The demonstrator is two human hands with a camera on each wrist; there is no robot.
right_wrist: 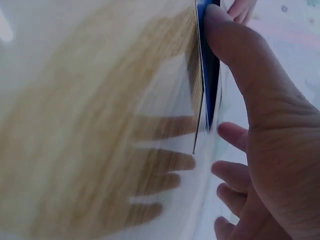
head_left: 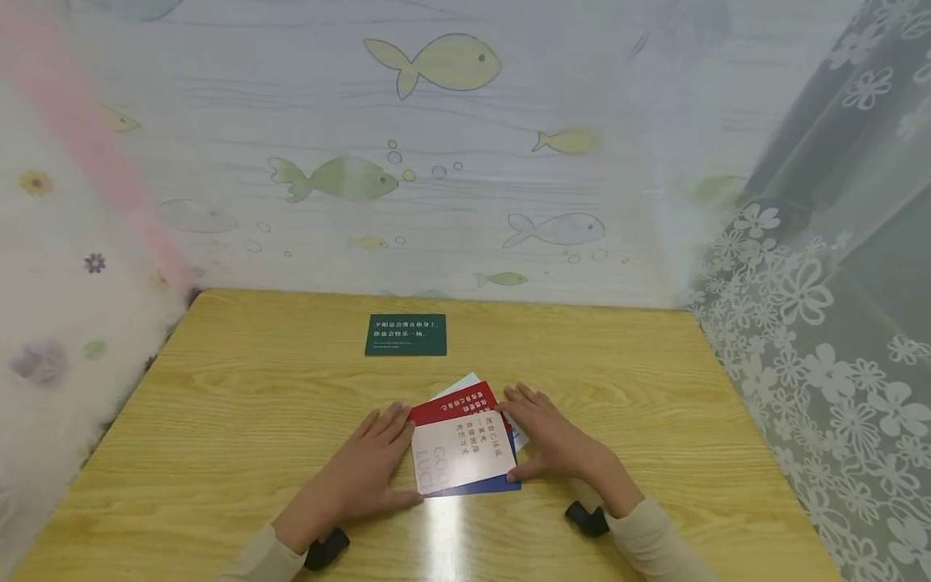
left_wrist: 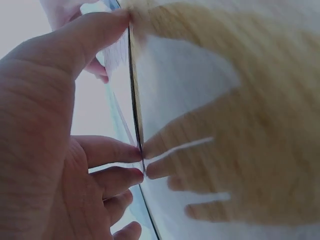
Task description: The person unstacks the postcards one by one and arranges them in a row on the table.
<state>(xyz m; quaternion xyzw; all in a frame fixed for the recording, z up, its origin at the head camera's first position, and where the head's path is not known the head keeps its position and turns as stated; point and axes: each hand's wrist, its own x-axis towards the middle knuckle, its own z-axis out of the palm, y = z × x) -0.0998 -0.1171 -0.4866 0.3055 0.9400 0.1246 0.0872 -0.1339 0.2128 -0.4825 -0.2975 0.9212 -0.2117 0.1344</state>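
Observation:
A loose, overlapping stack of cards lies on the table between the hands. On top is a pale pink card (head_left: 464, 453) with dark characters and "GOOD LUCK" lettering. A red card (head_left: 444, 406) shows behind it, a blue card (head_left: 483, 487) at its near edge, and a white card (head_left: 465, 381) pokes out at the far side. My left hand (head_left: 367, 465) touches the stack's left side, thumb at the near corner, fingers extended to the far one. At the right side, my right hand (head_left: 556, 436) rests its thumb (right_wrist: 232, 37) against the blue card, its fingers spread by the far corner.
A dark green card (head_left: 405, 335) with white characters lies apart, farther back on the wood-grain table (head_left: 240, 388). Behind the table hangs a fish-patterned curtain (head_left: 451, 202); lace netting (head_left: 815, 356) borders the right side. Dark wrist mounts (head_left: 585, 519) sit under both wrists.

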